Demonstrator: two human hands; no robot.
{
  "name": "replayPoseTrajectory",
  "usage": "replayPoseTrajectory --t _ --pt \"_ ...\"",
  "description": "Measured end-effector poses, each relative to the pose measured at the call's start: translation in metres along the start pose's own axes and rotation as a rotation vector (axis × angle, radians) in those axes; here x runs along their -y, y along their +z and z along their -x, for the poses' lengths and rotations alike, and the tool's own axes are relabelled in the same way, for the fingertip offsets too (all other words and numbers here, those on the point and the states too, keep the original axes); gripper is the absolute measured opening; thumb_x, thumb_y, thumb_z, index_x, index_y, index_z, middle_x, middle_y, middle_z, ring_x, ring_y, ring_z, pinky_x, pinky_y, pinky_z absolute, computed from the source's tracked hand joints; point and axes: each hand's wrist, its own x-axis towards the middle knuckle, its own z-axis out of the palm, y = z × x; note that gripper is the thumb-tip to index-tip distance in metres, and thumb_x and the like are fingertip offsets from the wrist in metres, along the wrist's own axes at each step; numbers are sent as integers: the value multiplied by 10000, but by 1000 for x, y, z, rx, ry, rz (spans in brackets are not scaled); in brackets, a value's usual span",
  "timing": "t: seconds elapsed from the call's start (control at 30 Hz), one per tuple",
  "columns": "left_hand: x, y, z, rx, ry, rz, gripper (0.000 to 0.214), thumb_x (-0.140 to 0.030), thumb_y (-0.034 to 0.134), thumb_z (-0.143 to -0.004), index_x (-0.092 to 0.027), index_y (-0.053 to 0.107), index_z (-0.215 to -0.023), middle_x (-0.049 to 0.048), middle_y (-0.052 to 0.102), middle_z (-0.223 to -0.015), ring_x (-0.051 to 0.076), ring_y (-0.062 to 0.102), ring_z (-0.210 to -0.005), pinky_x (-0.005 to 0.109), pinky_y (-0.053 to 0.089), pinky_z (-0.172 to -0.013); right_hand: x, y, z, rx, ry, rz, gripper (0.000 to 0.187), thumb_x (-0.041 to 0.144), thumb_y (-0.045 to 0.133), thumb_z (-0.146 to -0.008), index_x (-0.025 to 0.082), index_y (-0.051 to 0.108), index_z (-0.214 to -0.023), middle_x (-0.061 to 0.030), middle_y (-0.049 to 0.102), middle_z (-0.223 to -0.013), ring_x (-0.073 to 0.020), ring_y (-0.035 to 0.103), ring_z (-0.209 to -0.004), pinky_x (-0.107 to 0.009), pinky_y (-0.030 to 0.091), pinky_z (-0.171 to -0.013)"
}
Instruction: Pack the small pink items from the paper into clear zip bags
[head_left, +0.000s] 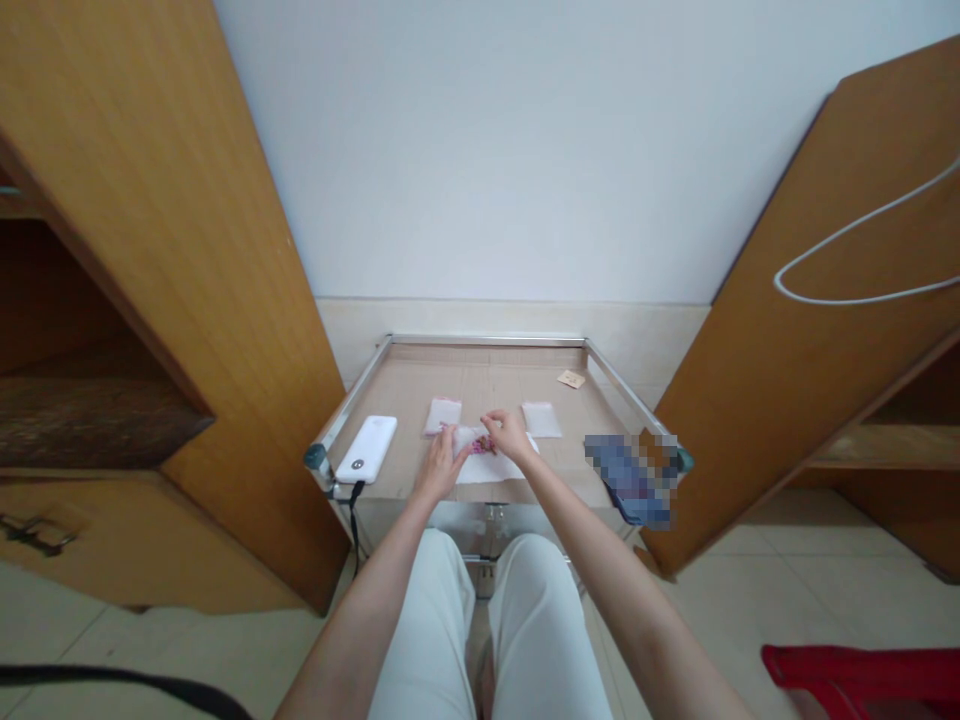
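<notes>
Checking grip: what's held?

Left hand (441,467) lies wide on white paper (487,468); Right hand (508,435) narrow over pink dried flowers (483,444), on that paper, hold unclear, atop cardboard-lined metal tray (487,340)

A white power bank (367,449) lies on the cardboard-lined surface (480,372) in its steel frame (487,340), a black cord (355,520) hanging at the near corner and a small tan card (571,379) toward the far corner. Open wooden cabinet doors (172,300) stand on both sides, a white wire hanger (862,262) against the right one, with a red plastic crate (862,680) on the tiled floor (795,590).
</notes>
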Motion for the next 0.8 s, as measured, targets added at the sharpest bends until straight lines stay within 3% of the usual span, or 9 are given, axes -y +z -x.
replayPoseTrajectory --t 0.13,0.33,0.67,0.8 --pt "1 0 0 13 -14 -11 442 -411 340 -795 -142 319 -1144 150 472 -1108 213 423 -1080 380 355 -881 -21 1 -2 53 28 206 223 105 457 -699 110 647 -816 -99 632 -910 -147 566 -851 -214 391 -761" --pt "0 0 -1 12 -20 7 439 -407 338 -797 -134 320 -1141 149 471 -1105 201 441 -1055 367 358 -880 -38 7 -3 95 27 349 222 78 462 -688 113 660 -781 -104 640 -866 -141 568 -817 -195 384 -736" --pt "-1 -2 -1 19 -15 -2 429 -397 337 -800 -148 312 -1149 138 473 -1106 207 431 -1066 384 352 -886 -34 9 -9 42 104 308 173 43 497 -620 99 652 -674 -120 643 -808 -153 580 -732 -206 399 -680" --pt "-2 -3 -1 24 -17 -10 439 -405 325 -802 -133 313 -1147 150 463 -1113 212 427 -1069 381 346 -893 -29 7 -12 -51 192 146 162 101 481 -641 91 632 -698 -98 645 -746 -153 581 -697 -214 411 -635"
